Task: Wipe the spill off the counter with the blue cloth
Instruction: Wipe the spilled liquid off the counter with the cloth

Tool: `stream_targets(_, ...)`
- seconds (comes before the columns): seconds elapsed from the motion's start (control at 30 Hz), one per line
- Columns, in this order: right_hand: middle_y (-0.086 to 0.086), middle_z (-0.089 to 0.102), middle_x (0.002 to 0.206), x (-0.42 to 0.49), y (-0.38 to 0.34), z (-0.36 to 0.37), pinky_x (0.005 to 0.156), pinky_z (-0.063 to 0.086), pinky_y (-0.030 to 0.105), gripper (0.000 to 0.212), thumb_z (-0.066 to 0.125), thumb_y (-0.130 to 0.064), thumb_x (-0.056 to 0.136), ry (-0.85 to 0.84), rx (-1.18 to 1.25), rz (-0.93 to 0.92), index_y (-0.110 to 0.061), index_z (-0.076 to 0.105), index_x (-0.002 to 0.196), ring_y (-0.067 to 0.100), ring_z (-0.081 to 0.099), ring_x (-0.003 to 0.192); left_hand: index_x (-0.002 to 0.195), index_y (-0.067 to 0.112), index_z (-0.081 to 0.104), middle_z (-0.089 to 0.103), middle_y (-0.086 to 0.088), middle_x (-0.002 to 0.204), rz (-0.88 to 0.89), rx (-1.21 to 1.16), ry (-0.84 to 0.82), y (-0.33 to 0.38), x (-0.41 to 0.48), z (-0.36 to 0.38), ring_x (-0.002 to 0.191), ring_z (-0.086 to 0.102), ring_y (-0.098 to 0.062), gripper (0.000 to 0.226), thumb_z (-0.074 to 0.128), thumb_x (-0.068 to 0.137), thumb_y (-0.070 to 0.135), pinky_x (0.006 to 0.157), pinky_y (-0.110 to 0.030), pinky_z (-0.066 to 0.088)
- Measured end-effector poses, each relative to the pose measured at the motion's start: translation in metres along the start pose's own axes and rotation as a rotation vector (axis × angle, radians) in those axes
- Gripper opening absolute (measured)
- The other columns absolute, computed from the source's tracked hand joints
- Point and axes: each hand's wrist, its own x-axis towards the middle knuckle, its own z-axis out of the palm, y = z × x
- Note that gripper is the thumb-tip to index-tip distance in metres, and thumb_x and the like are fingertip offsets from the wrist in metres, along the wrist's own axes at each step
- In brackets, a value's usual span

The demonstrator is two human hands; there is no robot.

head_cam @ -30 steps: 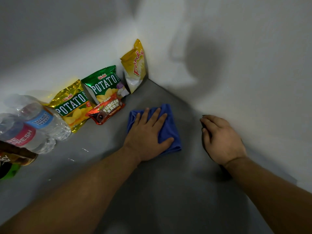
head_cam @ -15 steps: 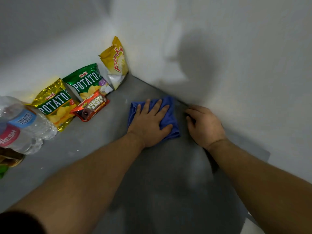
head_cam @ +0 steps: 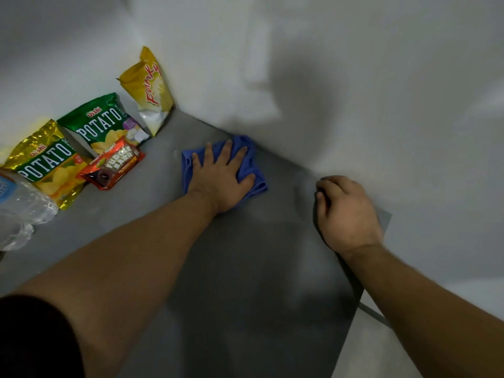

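Observation:
The blue cloth lies flat on the grey counter, close to the white wall on the right. My left hand presses down on it with the palm and spread fingers, covering most of it. My right hand rests on the counter by the wall, to the right of the cloth and apart from it, its fingers curled under and nothing visible in it. I cannot make out any spill on the dark surface.
Snack bags lean on the back wall: a yellow bag, a green potato bag, a gold potato bag, a red fudge bar pack. Clear water bottles lie at the left edge. White walls meet in the corner.
My left hand and the cloth have slid towards the back wall corner. My right hand has moved away from the cloth, to the right along the wall.

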Motion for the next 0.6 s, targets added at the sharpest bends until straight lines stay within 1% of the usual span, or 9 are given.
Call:
stream_targets(0.07,0.012,0.067,0.126,0.001,0.002,0.001,0.1,0.049,0.041,0.029,0.056,-0.019,0.102,-0.014,0.031,0.011,-0.006,0.071,0.124,0.031,0.059,0.114,0.164,0.037,0.008,0.002,0.003,0.175,0.101,-0.008,0.001,0.012,-0.019,0.004,0.159,-0.002,-0.04,0.08,0.021,0.094,0.074,0.126,-0.066,-0.001)
stream_targets(0.13,0.012,0.068,0.128,-0.001,0.004,-0.001,0.103,0.047,0.038,0.029,0.057,-0.015,0.101,-0.021,0.077,0.031,-0.006,0.072,0.125,0.031,0.059,0.117,0.164,0.036,0.013,0.006,0.003,0.175,0.201,-0.001,0.03,0.017,-0.038,0.009,0.16,0.002,-0.036,0.081,0.02,0.092,0.074,0.127,-0.063,0.002)
stream_targets(0.23,0.011,0.071,0.125,-0.01,0.01,-0.012,0.104,0.05,0.039,0.027,0.061,-0.01,0.097,0.016,0.112,0.076,-0.008,0.075,0.12,0.03,0.063,0.115,0.163,0.035,0.017,0.012,0.004,0.174,0.28,0.011,0.068,0.008,-0.046,0.008,0.16,0.008,-0.032,0.079,0.023,0.093,0.071,0.128,-0.06,0.009)
stream_targets(0.27,0.01,0.072,0.123,-0.016,0.015,-0.014,0.103,0.051,0.041,0.027,0.062,-0.009,0.095,0.044,0.103,0.1,-0.009,0.076,0.118,0.03,0.064,0.113,0.163,0.035,0.018,0.013,0.005,0.174,0.264,0.01,0.07,0.006,-0.043,0.005,0.16,0.009,-0.032,0.079,0.023,0.093,0.071,0.128,-0.059,0.009)
stream_targets(0.33,0.008,0.073,0.121,-0.031,0.025,-0.018,0.102,0.051,0.045,0.026,0.063,-0.011,0.094,0.111,0.091,0.163,-0.01,0.077,0.115,0.031,0.065,0.112,0.163,0.035,0.017,0.011,0.004,0.174,0.178,0.001,0.054,0.01,-0.03,0.002,0.16,0.007,-0.034,0.081,0.022,0.091,0.071,0.127,-0.061,0.007)
stream_targets(0.4,0.008,0.07,0.123,-0.04,0.031,-0.018,0.104,0.048,0.045,0.024,0.064,-0.015,0.095,0.159,0.132,0.258,-0.009,0.076,0.116,0.03,0.061,0.115,0.163,0.036,0.012,0.005,0.003,0.175,0.08,-0.004,0.016,0.021,-0.017,0.003,0.159,0.0,-0.038,0.081,0.02,0.091,0.072,0.127,-0.064,0.002)
stream_targets(0.47,0.009,0.066,0.126,-0.041,0.033,-0.015,0.109,0.044,0.041,0.025,0.067,-0.018,0.095,0.164,0.217,0.353,-0.008,0.075,0.117,0.03,0.057,0.121,0.163,0.038,0.007,-0.001,0.003,0.175,0.019,-0.012,-0.01,0.034,-0.009,0.006,0.159,-0.005,-0.041,0.083,0.017,0.09,0.075,0.126,-0.065,-0.002)
stream_targets(0.53,0.01,0.063,0.127,-0.041,0.031,-0.014,0.11,0.041,0.034,0.026,0.069,-0.019,0.095,0.165,0.274,0.395,-0.007,0.072,0.117,0.03,0.054,0.122,0.163,0.038,0.006,-0.002,0.001,0.175,0.033,-0.003,-0.014,0.045,-0.011,0.008,0.158,-0.005,-0.043,0.085,0.018,0.089,0.077,0.125,-0.066,-0.002)
stream_targets(0.6,0.009,0.063,0.122,-0.042,0.03,-0.014,0.106,0.042,0.033,0.027,0.072,-0.019,0.092,0.192,0.319,0.408,-0.008,0.069,0.117,0.028,0.055,0.119,0.163,0.037,0.006,0.0,0.0,0.175,0.114,0.019,-0.013,0.053,-0.024,0.01,0.159,-0.004,-0.042,0.085,0.021,0.09,0.077,0.125,-0.066,0.0)
